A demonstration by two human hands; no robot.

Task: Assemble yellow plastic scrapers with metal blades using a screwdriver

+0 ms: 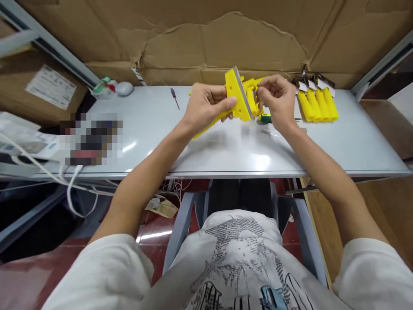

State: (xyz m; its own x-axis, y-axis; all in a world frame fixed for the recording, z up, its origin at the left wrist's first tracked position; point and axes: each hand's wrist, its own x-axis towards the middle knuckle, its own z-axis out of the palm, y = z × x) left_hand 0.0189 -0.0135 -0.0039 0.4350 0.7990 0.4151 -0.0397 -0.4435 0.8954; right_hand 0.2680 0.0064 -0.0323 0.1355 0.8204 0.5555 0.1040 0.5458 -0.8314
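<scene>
My left hand grips a yellow plastic scraper head with a straight metal strip along its right edge, thumb in front. The piece is held tilted above the table. Close to its right side is my right hand, thumb and fingertips pinched together; whatever lies between them is too small to make out. More yellow plastic shows between the two hands, partly hidden. Below my right fingers lies a screwdriver with a green and yellow handle, its shaft pointing right beneath my wrist. Small clear plastic scraps lie nearby.
Several yellow handles with dark ends lie in a row at the back right. A small screwdriver and a grey mouse are at left. A blurred-out object and white cables occupy the left edge. Cardboard walls the back.
</scene>
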